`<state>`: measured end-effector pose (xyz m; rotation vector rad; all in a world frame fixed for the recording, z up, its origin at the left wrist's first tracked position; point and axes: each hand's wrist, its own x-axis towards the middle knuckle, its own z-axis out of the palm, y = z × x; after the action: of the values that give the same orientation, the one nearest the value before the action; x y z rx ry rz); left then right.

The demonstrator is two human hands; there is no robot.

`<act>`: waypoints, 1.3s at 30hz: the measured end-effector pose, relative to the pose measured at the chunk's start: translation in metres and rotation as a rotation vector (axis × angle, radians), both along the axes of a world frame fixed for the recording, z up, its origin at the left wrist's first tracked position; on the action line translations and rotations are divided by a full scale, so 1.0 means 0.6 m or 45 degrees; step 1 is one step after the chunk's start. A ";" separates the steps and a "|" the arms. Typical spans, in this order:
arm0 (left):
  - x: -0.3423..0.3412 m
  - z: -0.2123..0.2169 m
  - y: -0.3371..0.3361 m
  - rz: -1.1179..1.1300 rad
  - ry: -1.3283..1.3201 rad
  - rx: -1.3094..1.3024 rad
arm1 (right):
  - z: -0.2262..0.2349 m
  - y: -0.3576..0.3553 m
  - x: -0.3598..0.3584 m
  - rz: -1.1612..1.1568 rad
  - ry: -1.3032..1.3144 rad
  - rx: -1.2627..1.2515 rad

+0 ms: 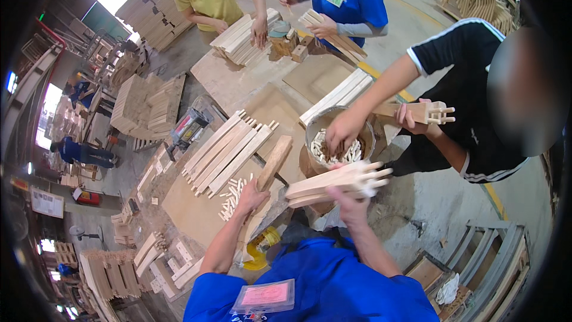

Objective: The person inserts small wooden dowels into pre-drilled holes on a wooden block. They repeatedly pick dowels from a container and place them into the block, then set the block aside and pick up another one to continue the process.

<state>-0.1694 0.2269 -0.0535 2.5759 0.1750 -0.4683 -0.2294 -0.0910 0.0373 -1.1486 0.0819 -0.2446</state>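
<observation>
My left hand [253,197] is closed around the near end of a thick wooden bar [277,156], beside a small pile of wooden dowels [233,198]. In my right hand [351,207] is a bundle of wooden slats [325,186], blurred, with dowels sticking out of their right ends. Left of the bar, a row of slats [227,152] lies on the table, several with dowels in their far ends. Just beyond my bundle stands a bucket of dowels [317,164], with a co-worker's hand [344,134] reaching into it.
The co-worker at right also holds doweled slats [424,113]. Across the table, two people handle stacked slats [241,40] and a bundle [336,36]. Pale boards [333,96] lie behind the bucket. A yellow container [262,247] sits by my left side; wooden frames [485,256] stand at right.
</observation>
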 end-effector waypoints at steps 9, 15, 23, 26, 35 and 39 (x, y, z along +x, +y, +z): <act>-0.176 -0.049 -0.111 -0.241 -0.371 -1.126 | -0.147 -0.037 -0.079 0.035 0.472 1.545; -0.140 0.073 -0.217 -0.196 -0.793 -1.698 | -0.286 0.054 -0.032 0.383 0.876 1.625; -0.039 0.112 -0.227 -0.595 -0.744 -1.318 | -0.001 -0.040 -0.059 0.277 0.121 -0.804; -0.046 0.131 -0.233 -0.521 -0.118 -1.314 | 0.079 -0.027 -0.017 0.113 -0.300 -1.002; 0.194 0.191 -0.327 -1.217 -0.217 -0.376 | 0.016 -0.018 -0.005 0.040 -0.609 -0.584; 0.279 0.005 -0.411 -1.633 -0.297 0.381 | 0.041 -0.008 0.000 0.075 -0.629 -0.525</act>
<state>-0.0022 -0.0197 -0.0505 2.6746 -1.6538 -0.5629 -0.2296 -0.0958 0.0619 -1.4647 -0.4565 -0.5024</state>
